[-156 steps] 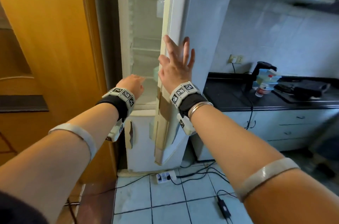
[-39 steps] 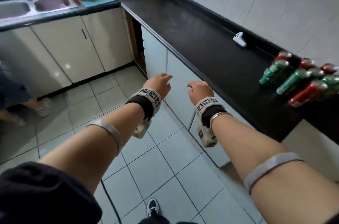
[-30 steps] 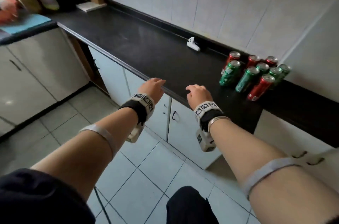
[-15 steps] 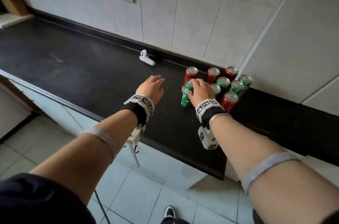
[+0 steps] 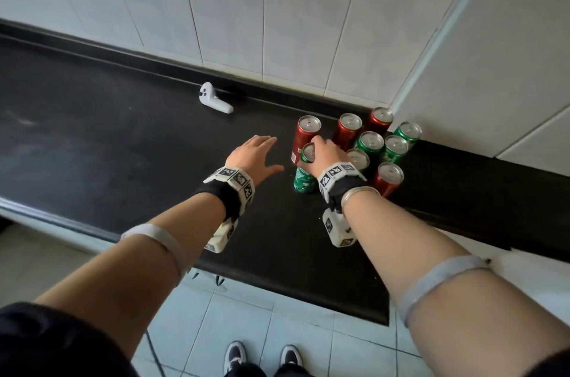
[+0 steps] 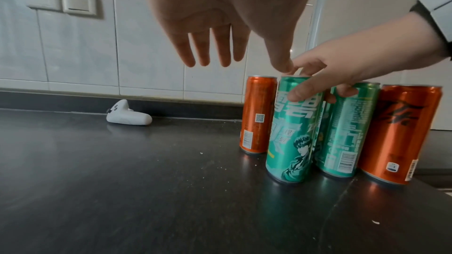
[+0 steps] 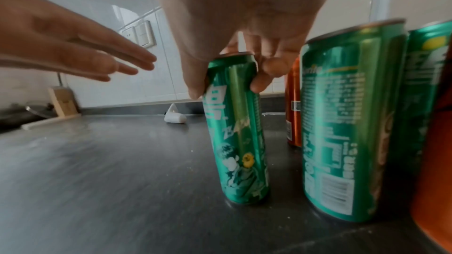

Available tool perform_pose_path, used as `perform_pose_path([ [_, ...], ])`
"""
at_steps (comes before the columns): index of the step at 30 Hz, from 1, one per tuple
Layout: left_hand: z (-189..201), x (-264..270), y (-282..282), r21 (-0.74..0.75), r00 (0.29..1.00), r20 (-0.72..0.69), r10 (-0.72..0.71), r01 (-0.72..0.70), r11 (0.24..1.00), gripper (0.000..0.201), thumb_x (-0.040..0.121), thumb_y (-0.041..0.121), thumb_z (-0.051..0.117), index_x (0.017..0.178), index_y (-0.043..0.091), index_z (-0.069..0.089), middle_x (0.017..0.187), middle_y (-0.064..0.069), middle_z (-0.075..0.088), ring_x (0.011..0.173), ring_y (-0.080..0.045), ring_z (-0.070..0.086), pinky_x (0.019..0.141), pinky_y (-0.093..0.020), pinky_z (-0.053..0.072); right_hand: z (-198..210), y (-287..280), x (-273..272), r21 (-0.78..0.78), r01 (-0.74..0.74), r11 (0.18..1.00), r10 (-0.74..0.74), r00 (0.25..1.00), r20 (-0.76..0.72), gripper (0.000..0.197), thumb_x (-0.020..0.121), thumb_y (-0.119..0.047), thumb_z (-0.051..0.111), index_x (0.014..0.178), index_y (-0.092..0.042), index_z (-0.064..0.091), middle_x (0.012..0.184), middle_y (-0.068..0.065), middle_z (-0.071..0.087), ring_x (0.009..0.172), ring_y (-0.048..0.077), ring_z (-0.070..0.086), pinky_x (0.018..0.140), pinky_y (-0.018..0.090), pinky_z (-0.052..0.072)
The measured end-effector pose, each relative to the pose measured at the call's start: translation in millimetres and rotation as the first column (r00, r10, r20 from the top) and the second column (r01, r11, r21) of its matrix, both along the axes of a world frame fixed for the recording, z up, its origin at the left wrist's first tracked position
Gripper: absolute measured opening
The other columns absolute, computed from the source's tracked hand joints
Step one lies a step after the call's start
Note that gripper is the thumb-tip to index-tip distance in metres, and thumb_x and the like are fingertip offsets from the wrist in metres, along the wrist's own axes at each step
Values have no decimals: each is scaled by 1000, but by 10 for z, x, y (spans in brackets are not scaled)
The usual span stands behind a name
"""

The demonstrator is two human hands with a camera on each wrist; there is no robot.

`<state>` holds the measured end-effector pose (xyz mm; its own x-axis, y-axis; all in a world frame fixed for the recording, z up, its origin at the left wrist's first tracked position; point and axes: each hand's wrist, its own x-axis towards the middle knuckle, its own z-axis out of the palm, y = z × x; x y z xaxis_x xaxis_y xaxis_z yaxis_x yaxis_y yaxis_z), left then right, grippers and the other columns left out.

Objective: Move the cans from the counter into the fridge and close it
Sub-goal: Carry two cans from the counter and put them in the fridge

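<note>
**Right hand on front green can, left hand spread beside it**

Head view: cans stand upright in a cluster on the black bench [image 5: 123, 136], near its back edge at the right, by the wall corner. Right hand [image 5: 324, 157] reaches down over the front-left green can [image 5: 303, 180], fingers curled round its top. Left hand [image 5: 256, 157] hovers just left of it, fingers straight, holding nothing. Red can [image 5: 305, 136] stands right behind the gripped one. White controller [image 5: 214, 98] lies against the back edge, apart from the cans.

Left wrist view: left hand [image 6: 220, 16] is spread above the bench. Right hand [image 6: 342, 69] pinches the green can [image 6: 291, 132] at its rim, thumb on the front. Can base sits on the bench.

Right wrist view: right hand [image 7: 244, 16] grips the green can [image 7: 234, 132] near the top, thumb left, fingers right. Can tilts slightly. Second green can [image 7: 342, 123] stands just beside it.
</note>
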<state>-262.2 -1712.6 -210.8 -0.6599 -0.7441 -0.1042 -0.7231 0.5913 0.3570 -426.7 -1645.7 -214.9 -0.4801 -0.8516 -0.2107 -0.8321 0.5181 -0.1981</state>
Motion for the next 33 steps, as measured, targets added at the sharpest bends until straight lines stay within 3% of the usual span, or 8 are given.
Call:
perform_pose_path([
  [3, 17, -47, -34, 24, 1000, 16, -24, 24, 999, 83, 80, 50, 62, 147, 23, 22, 152, 3, 29, 143, -16, 23, 112, -36, 29, 87, 2, 17, -1, 9, 1000, -9, 1000, 14, 60, 80, -46, 68, 126, -16, 44, 124, 11, 53, 109, 32, 57, 88, 40, 47],
  [9, 152, -82, -66, 147, 996, 7, -86, 84, 986, 93, 75, 46, 70, 148, 26, 16, 155, -5, 24, 144, -20, 20, 113, -38, 26, 513, 68, 124, -135, -56, 989, 56, 998, -4, 65, 80, -51, 65, 132, -17, 44, 128, 7, 54, 114, 25, 56, 87, 34, 46],
  [12, 204, -121, -57, 191, 996, -59, -67, 77, 979, 93, 70, 40, 76, 145, 23, 25, 147, -8, 39, 135, -24, 37, 108, -37, 34, 692, 82, 222, -211, -107, 971, 114, 993, 16, 59, 77, -52, 67, 124, -19, 50, 122, 3, 58, 110, 22, 57, 89, 33, 48],
  [15, 257, -143, 3, 251, 988, -153, 5, 34, 967, 84, 64, 31, 82, 135, 20, 37, 126, -7, 59, 114, -26, 55, 95, -37, 45, 787, 110, 331, -255, -134, 958, 146, 989, 31, 56, 77, -51, 68, 121, -20, 52, 119, 2, 59, 108, 20, 57, 88, 34, 48],
  [23, 227, -191, 165, 311, 933, -349, 86, 29, 950, 82, 62, 20, 83, 133, 21, 41, 123, -3, 60, 116, -22, 55, 98, -33, 42, 804, 262, 379, -378, -124, 918, 169, 982, 88, 53, 76, -50, 70, 117, -21, 55, 116, 0, 61, 105, 19, 57, 89, 35, 49],
  [26, 206, -197, 195, 285, 927, -363, 90, 18, 958, 78, 62, 18, 82, 130, 21, 44, 118, -3, 63, 111, -22, 58, 94, -29, 43, 733, 328, 309, -360, -127, 924, 190, 971, 144, 54, 83, -54, 60, 126, -23, 51, 125, 2, 58, 114, 21, 56, 94, 39, 47],
  [29, 191, -159, 198, 281, 914, -391, 106, 8, 960, 79, 61, 17, 83, 130, 21, 44, 118, -3, 63, 112, -20, 57, 93, -26, 41, 604, 452, 95, -301, -48, 953, 106, 978, 179, 54, 91, -56, 44, 135, -25, 45, 131, 2, 53, 118, 21, 53, 95, 38, 46],
  [33, 163, -104, 183, 303, 903, -406, 140, -12, 953, 81, 61, 16, 83, 131, 19, 43, 121, -4, 62, 115, -20, 55, 93, -25, 39, 351, 595, -217, -161, 162, 974, -160, 987, 24, 53, 91, -42, 54, 136, -16, 42, 138, 11, 44, 123, 29, 48, 98, 41, 44],
])
